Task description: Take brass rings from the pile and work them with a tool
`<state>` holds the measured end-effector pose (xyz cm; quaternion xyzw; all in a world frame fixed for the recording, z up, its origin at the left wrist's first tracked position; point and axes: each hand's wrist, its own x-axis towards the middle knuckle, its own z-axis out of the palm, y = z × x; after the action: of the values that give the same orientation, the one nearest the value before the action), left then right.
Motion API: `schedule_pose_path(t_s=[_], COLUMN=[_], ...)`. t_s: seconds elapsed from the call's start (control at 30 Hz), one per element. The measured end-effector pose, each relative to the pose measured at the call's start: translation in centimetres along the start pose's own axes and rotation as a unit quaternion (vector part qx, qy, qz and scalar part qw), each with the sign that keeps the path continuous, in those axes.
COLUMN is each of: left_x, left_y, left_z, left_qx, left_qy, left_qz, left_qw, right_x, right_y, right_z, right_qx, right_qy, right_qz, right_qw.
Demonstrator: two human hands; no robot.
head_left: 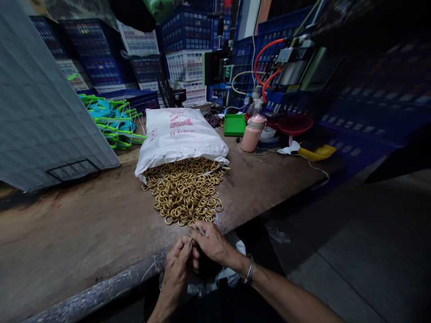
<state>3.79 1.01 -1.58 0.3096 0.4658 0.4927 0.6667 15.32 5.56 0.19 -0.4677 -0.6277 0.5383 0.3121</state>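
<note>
A white sack (pixel 180 134) with red print lies open on the worn wooden table (pixel 84 233), spilling a heap of several brass-coloured rings (pixel 183 190) toward the front edge. Both my hands meet at that edge, just below the heap. My left hand (pixel 177 269) is closed in a pinch on a small item I cannot make out. My right hand (pixel 212 244), a bracelet on its wrist, has its fingers closed around a thin metal piece next to the nearest rings.
A grey crate (pixel 43 116) leans at the left. Green and blue hangers (pixel 114 119) lie behind it. A pink bottle (pixel 252 132), green tray (pixel 235 124), red bowl (pixel 294 124) and yellow scoop (pixel 318 153) stand at the back right. Stacked crates (pixel 185 49) fill the background.
</note>
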Motion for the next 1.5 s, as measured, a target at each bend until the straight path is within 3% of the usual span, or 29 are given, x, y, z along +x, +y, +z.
schedule_pose_path(t_s=[0.2,0.33,0.57,0.8,1.07,1.17,1.27,1.4,1.5], left_x=[-0.3,-0.3,-0.6,-1.1,-2.3,-3.4,-4.0,-2.7,-1.3], left_y=[-0.1,0.2,1.1,1.1,1.4,2.1,2.2,1.1,0.5], left_z=[-0.3,-0.5,-0.3,-0.3,0.2,1.2,1.7,1.2,0.6], left_qx=[-0.012,-0.006,0.058,0.097,0.116,0.122,0.083,0.005,-0.064], left_qy=[-0.001,0.021,0.043,0.049,0.072,0.059,0.023,0.034,0.043], left_qz=[-0.012,-0.004,0.018,0.059,0.046,0.059,0.032,-0.035,-0.059], left_qw=[1.000,1.000,0.997,0.992,0.990,0.989,0.996,0.999,0.995], right_x=[0.0,-0.4,-1.7,-2.1,-2.3,-1.7,-0.9,0.2,0.9], right_y=[-0.1,0.4,1.3,0.5,0.4,1.0,1.6,2.2,2.5], right_z=[-0.1,-0.2,0.1,0.2,1.1,-0.2,-3.1,-6.4,-7.0], right_qx=[-0.022,-0.123,-0.265,-0.332,-0.421,-0.440,-0.446,-0.449,-0.449], right_qy=[0.036,0.073,0.001,0.001,0.036,0.085,0.151,0.211,0.213], right_qz=[-0.010,-0.026,-0.098,-0.104,-0.066,-0.030,0.016,0.056,0.056], right_qw=[0.999,0.989,0.959,0.937,0.904,0.894,0.882,0.866,0.866])
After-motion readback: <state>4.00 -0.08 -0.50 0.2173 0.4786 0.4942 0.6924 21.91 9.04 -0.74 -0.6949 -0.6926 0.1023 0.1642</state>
